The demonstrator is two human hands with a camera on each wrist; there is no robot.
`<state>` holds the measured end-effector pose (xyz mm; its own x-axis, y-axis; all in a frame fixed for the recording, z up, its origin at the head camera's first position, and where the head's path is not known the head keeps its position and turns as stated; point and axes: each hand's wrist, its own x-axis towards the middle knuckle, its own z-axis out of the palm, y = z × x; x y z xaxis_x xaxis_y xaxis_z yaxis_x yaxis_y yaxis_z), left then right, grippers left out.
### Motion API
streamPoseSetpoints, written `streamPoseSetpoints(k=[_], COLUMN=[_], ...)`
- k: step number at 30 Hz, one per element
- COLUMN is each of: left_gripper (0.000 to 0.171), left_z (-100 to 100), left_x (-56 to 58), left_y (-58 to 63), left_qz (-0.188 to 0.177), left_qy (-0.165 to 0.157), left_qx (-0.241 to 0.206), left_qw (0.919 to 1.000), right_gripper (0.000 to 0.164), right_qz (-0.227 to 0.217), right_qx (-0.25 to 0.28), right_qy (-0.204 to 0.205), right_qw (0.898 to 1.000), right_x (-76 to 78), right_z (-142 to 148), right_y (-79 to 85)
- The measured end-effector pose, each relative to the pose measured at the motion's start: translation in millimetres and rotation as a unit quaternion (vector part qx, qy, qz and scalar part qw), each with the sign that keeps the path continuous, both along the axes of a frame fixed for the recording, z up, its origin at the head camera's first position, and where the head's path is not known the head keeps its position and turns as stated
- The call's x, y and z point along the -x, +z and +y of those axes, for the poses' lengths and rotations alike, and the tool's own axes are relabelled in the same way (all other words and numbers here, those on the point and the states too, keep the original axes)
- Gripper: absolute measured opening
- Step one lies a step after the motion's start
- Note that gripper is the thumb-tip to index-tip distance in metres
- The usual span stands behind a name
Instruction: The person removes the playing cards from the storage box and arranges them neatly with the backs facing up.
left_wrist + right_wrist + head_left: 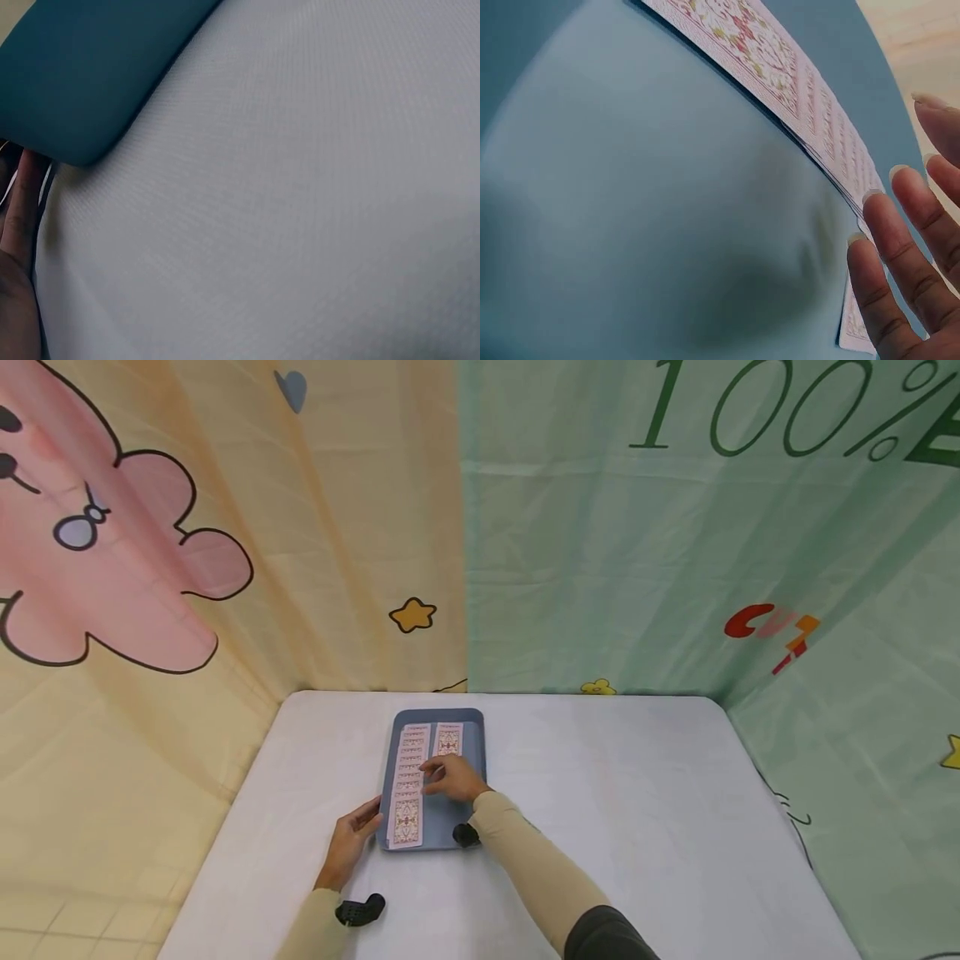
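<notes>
A blue-grey tray (444, 822) lies on the table, bearing playing cards with red patterned backs. On its left side an overlapping column of cards (407, 823) runs from far end to near end. Another card (449, 738) sits at the far right, partly covered by my right hand (456, 778). That hand is over the tray's middle, fingers slightly bent and spread; the right wrist view shows its fingers (885, 232) beside the column, holding nothing. My left hand (349, 842) touches the tray's left edge with extended fingers, a finger (28, 184) reaching the rim in the left wrist view.
A white-covered table (622, 810) extends around the tray, widest to the right. Printed curtains (600, 568) hang behind and beside it. A black wrist device (362, 910) is on the left wrist, another (465, 835) on the right.
</notes>
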<state>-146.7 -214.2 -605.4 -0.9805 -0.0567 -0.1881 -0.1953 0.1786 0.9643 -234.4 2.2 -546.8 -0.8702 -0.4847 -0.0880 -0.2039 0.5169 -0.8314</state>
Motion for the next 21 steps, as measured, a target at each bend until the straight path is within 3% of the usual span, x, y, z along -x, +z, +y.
streamPoseSetpoints(k=[10,21], left_gripper=[0.045,0.045], left_z=[0,1], left_x=[-0.2,-0.3], left_y=[-1.7,0.3], left_qz=[-0.001,0.003], left_qy=[-0.004,-0.006], left_qx=[-0.016,-0.014], left_qw=[0.9999,0.9999], right_gripper=[0.037,0.035], right_qz=[-0.051,-0.049], right_qx=[0.015,-0.005], right_qy=[-0.002,0.009], right_qw=[0.999,0.999], right_x=[-5.3,-4.8], right_z=[-12,-15], right_y=[-6.6,-10.4])
